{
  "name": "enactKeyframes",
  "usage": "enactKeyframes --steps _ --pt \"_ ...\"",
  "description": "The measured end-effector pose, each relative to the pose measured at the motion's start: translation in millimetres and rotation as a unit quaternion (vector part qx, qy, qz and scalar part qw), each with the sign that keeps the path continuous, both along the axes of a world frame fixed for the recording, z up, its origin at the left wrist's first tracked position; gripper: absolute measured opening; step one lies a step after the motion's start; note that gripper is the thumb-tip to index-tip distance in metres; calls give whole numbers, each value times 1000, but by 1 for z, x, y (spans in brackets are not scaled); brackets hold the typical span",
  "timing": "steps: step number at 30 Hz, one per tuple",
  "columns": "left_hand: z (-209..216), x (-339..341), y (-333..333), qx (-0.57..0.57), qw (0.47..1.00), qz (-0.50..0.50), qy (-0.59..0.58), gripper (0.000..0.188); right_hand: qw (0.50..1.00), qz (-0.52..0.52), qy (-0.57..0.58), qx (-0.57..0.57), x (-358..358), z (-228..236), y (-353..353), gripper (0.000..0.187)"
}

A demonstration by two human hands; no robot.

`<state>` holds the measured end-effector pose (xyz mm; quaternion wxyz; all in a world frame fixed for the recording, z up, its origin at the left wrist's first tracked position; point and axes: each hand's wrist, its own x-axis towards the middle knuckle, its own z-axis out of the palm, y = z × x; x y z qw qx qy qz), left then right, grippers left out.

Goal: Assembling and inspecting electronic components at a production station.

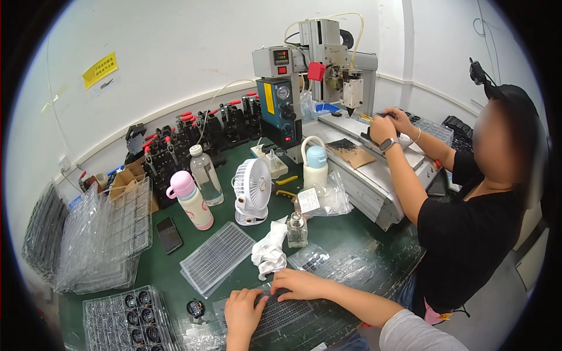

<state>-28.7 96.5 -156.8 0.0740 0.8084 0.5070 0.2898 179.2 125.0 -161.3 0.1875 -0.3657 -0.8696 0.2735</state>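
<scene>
A dark sheet with rows of small parts lies on the green table in front of me. My left hand rests over its left end, fingers bent down and thumb drawn in toward them. Across from it, my right hand reaches in from the right with curled fingers, its tips at the sheet's far edge. Whatever sits between the fingertips of either hand is too small to make out. A round black part stands left of my left hand. Beside it is a clear compartment tray holding several similar black rings.
Past my hands are a pale perforated sheet, crumpled white tissue, a glass bottle and a small fan. Stacked clear trays stand left. A co-worker handles a dark piece at the dispensing machine on the right.
</scene>
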Motion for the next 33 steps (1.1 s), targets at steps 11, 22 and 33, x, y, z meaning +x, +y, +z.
enactKeyframes --steps 11,22,33 --pt "1 -1 0 -26 1000 -4 17 23 1000 -3 1 13 -2 0 -1 17" --pt "0 0 -1 -21 999 0 35 24 997 -7 -30 73 -1 -1 -1 15" --pt "5 3 0 -23 999 3 38 20 996 -25 -15 81 -1 4 -2 13"
